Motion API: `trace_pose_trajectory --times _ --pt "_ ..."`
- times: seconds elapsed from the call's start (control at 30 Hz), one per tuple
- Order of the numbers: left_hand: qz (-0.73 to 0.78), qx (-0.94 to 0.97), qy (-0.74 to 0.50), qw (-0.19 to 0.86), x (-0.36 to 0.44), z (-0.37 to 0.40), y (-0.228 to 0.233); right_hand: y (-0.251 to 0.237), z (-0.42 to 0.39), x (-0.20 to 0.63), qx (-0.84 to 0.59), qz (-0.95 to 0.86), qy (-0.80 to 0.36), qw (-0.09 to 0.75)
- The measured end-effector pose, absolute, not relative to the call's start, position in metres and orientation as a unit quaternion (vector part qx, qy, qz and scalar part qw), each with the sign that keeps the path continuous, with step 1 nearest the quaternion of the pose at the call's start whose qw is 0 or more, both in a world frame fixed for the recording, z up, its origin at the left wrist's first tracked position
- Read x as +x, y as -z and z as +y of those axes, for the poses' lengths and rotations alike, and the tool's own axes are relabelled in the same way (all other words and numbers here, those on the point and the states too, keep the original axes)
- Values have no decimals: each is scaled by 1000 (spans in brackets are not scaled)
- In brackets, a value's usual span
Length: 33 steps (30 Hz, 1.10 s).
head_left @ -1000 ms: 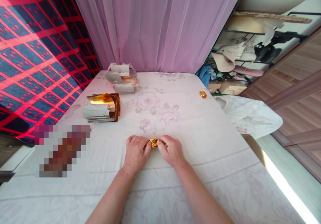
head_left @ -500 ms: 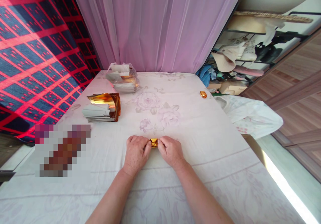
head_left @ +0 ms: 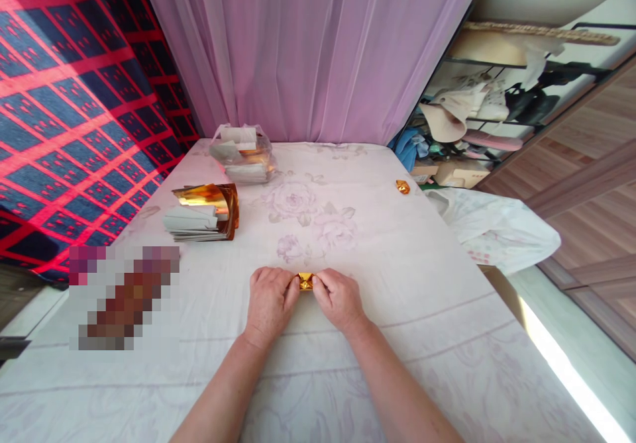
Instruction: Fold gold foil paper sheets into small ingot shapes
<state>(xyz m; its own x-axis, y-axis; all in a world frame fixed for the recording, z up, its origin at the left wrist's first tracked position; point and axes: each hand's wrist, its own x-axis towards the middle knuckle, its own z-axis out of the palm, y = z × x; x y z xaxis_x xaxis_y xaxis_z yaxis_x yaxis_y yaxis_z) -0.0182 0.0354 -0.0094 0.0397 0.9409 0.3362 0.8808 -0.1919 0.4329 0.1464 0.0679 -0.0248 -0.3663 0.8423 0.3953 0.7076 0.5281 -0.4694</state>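
Observation:
Between my two hands is a small piece of folded gold foil paper (head_left: 305, 282), low over the flowered cloth. My left hand (head_left: 271, 300) grips its left end with thumb and curled fingers. On the other end, my right hand (head_left: 340, 297) pinches it the same way. Only the shiny middle shows; both ends are hidden by my fingers. Farther off to the left lies a stack of gold foil paper sheets (head_left: 209, 214), bent over with pale backs showing. A finished-looking folded gold foil piece (head_left: 403, 187) rests near the right edge.
Behind the stack stands a clear plastic bag (head_left: 243, 155) of more sheets. A blurred-out patch (head_left: 129, 297) covers something at the left. Purple curtains (head_left: 308, 52) hang at the far edge. A shelf with hats (head_left: 447, 112) and a white plastic bag (head_left: 507, 231) are on the right.
The gold foil between my thumbs has shifted slightly in shape and shine. My hands have hardly moved.

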Motion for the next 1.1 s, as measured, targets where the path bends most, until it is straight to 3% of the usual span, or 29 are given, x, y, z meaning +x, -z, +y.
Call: trace_pose_trajectory --times 0.37,1.1 --pt "660 684 -296 93 -22 33 9 25 70 151 -467 -823 -91 310" --pt "670 675 -301 63 -23 36 16 27 69 148 -494 -813 -97 291"
